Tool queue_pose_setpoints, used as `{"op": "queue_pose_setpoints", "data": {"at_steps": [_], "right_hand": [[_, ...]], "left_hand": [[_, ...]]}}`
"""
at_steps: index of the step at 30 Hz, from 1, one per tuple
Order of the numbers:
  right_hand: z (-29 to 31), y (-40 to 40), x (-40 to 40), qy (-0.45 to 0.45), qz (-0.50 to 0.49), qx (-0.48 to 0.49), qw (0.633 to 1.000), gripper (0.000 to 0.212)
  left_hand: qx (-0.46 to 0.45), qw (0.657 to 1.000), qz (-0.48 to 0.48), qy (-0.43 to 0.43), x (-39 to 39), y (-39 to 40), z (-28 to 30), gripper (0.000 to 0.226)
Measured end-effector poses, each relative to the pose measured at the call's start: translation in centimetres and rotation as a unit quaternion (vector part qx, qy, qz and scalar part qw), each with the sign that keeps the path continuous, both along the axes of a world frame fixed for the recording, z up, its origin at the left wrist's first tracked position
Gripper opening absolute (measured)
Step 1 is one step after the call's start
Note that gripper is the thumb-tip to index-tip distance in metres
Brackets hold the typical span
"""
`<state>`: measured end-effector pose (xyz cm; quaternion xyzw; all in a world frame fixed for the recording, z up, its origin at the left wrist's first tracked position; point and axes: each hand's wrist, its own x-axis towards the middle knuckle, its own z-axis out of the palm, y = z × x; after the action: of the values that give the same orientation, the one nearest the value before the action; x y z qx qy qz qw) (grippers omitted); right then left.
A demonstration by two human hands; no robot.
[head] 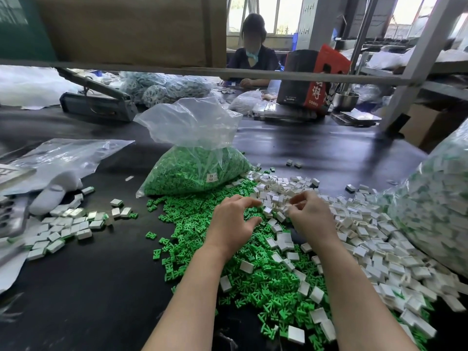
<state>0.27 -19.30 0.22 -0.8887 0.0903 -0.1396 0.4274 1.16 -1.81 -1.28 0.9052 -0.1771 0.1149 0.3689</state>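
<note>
- Two hands work over a mixed heap on the black tabletop (88,287)
- The left hand (234,224) lies wide, relaxed fingertips touching the white shells (367,231)
- The right hand (310,219) curls its fingers into those shells; whether it pinches one cannot be told
- Loose green pieces (266,282) spread under both wrists, too many to count
- One clear bag (192,171) of green pieces stands just beyond the hands
- One large bag (435,211) of filled shells leans at the right edge
- Two stray shells (293,163) lie farther off, right of the clear bag
- One person (253,54) sits at the far side
</note>
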Motion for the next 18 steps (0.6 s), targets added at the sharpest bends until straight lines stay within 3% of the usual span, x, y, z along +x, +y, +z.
{"op": "queue_pose_setpoints", "data": {"at_steps": [4,10,15,18], "right_hand": [[0.3,0.5,0.1,0.003,0.067,0.124,0.99,0.014],[0.2,1.1,0.3,-0.008,0.062,0.031,0.998,0.01],[0.4,1.8,0.0,-0.03,0.061,0.083,0.994,0.018],[0.4,3.0,0.0,-0.063,0.043,0.071,0.995,0.019]], "left_hand": [[-0.036,0.998,-0.032,0.031,-0.1,-0.4,0.3,0.044],[-0.045,0.997,-0.003,0.056,0.1,0.0,0.0,0.034],[-0.115,0.987,-0.043,0.101,-0.1,-0.2,0.3,0.04],[-0.165,0.981,-0.042,0.095,-0.4,-1.0,0.6,0.03]]}}
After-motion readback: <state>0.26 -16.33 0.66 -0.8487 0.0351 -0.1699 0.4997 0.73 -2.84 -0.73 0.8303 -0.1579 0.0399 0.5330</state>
